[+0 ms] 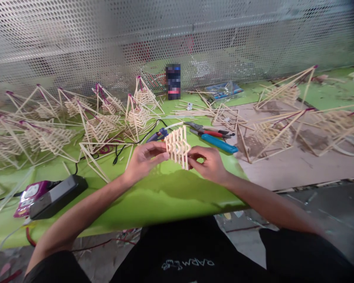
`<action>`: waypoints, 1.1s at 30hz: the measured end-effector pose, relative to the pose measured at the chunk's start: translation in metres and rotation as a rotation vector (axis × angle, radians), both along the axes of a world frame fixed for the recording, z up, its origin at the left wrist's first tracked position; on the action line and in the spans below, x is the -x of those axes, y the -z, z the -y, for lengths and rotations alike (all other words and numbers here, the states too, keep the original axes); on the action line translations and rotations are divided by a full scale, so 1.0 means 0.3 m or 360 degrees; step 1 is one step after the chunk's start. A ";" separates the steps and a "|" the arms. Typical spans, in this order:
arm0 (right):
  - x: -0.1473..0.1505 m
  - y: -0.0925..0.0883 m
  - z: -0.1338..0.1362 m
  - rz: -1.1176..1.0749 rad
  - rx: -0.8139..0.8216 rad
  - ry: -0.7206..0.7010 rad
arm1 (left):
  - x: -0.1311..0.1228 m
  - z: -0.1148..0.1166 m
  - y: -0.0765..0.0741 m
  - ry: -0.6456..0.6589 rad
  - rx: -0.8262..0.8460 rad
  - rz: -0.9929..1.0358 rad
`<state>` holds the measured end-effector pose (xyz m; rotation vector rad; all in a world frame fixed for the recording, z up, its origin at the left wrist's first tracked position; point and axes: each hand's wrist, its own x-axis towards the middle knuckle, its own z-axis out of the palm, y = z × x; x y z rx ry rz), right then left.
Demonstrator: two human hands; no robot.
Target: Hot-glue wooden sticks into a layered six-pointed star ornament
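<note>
Between my hands, above the green tabletop, is a small lattice of pale wooden sticks (177,146) built up in zigzag layers. My left hand (146,157) pinches its left end between thumb and fingers. At its lower right end, the fingers of my right hand (205,162) are closed on it too. Just behind the lattice lies a dark blue glue gun (157,135), partly hidden by it. Cutters with a blue handle (220,144) and a red-handled pair of pliers (215,133) rest close beyond my right hand.
Several stick frames (102,125) with purple tips crowd the left; more stand on a brown board (312,165) at right. Loose sticks (191,112) lie behind, before a phone (173,82) and perforated metal screen (106,35). A black power strip (59,196) sits front left, with cords.
</note>
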<state>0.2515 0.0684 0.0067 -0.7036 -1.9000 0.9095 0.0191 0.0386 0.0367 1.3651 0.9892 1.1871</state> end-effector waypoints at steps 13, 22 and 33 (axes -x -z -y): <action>0.019 0.018 -0.013 -0.0296 0.0464 -0.0032 | 0.003 0.006 -0.019 -0.0015 0.0106 -0.0029; 0.020 0.015 -0.024 -0.0423 0.0716 -0.0192 | 0.012 0.003 -0.019 0.0005 0.0110 -0.0104; 0.010 0.017 -0.054 -0.0539 0.1029 -0.0504 | 0.016 0.018 -0.041 -0.0080 -0.0317 -0.0487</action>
